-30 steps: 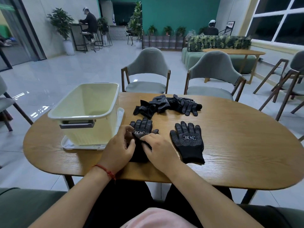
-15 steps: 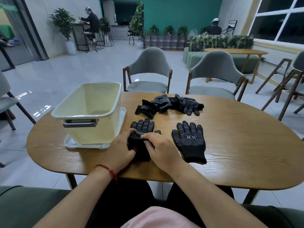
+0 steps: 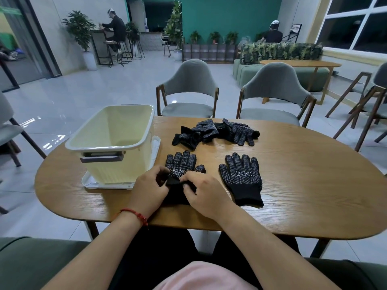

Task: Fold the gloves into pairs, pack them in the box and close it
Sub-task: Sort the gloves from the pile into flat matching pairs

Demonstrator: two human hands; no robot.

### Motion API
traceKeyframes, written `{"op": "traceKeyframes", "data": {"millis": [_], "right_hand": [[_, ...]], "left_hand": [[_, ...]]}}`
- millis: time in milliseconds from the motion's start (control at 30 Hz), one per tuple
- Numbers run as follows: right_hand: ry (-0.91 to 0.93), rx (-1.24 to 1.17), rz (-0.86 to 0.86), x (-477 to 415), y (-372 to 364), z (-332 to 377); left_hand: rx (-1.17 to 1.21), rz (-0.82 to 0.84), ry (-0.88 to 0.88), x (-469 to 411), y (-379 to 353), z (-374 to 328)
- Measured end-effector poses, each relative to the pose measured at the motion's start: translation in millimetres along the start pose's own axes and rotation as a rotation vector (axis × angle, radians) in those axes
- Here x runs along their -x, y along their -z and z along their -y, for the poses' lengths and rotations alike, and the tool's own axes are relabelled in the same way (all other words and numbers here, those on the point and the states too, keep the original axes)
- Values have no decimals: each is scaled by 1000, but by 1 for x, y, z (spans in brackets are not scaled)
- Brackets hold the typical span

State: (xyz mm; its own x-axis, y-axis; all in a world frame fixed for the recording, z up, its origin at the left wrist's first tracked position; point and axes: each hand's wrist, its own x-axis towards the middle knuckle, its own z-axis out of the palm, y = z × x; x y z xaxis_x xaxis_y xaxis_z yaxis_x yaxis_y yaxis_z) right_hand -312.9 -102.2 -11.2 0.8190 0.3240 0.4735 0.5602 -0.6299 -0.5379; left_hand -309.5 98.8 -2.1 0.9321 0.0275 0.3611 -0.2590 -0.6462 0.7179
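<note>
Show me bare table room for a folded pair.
The widest bare stretch of table lies right of the flat glove and the glove pile. A smaller strip lies along the near edge, in front of the box. The middle is crowded: left hand and right hand grip the near glove between box and flat glove.

We observe both forearms entering from the bottom edge, bare, and converging toward the centre. The left hand (image 3: 149, 190) is palm down with knuckles up. Its fingers curl inward to the right, and thumb and forefinger pinch the folded cuff of a glove (image 3: 181, 164). The right hand (image 3: 204, 194) sits just beside it, also palm down. Its fingers curl to the left and grip the same fold. The fingertips of the two hands nearly meet. Both wrists are roughly in line with their forearms.
</note>
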Motion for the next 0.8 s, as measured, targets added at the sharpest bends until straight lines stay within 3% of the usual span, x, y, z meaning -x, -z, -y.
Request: {"op": "traceKeyframes", "data": {"millis": [233, 467, 700, 800], "right_hand": [[30, 13, 18, 1, 0, 1], [-15, 14, 53, 0, 2, 2], [7, -8, 74, 1, 2, 1], [28, -3, 62, 1, 2, 1]], "left_hand": [[-31, 58, 6, -1, 1, 2], [-35, -10, -9, -5, -4, 7], [122, -48, 149, -6, 0, 6], [111, -22, 97, -4, 1, 7]]}}
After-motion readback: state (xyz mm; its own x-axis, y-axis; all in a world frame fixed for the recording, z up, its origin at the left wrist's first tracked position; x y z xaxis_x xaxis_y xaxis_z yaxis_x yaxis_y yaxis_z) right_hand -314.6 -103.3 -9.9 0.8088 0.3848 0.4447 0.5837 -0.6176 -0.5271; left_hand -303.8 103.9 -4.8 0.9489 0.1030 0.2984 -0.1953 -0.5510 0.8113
